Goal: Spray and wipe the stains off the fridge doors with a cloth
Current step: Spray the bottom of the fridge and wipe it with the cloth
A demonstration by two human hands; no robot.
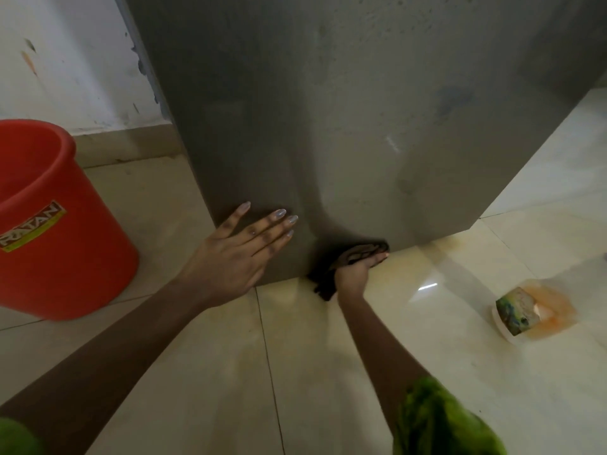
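The grey fridge door (345, 119) fills the upper middle of the view, with faint smudges and specks on its surface. My left hand (236, 251) rests flat on the door's lower left part, fingers straight and spread. My right hand (356, 270) grips a dark cloth (341, 267) and presses it against the door's bottom edge, just above the floor. Part of the cloth hangs below the hand. No spray bottle is in view.
A red plastic bucket (49, 224) stands on the floor at the left, close to the white wall (65, 60). A worn sponge (519, 310) sits in a small white dish (502, 330) on the beige tiled floor (328, 372) at the right, with orange staining around it.
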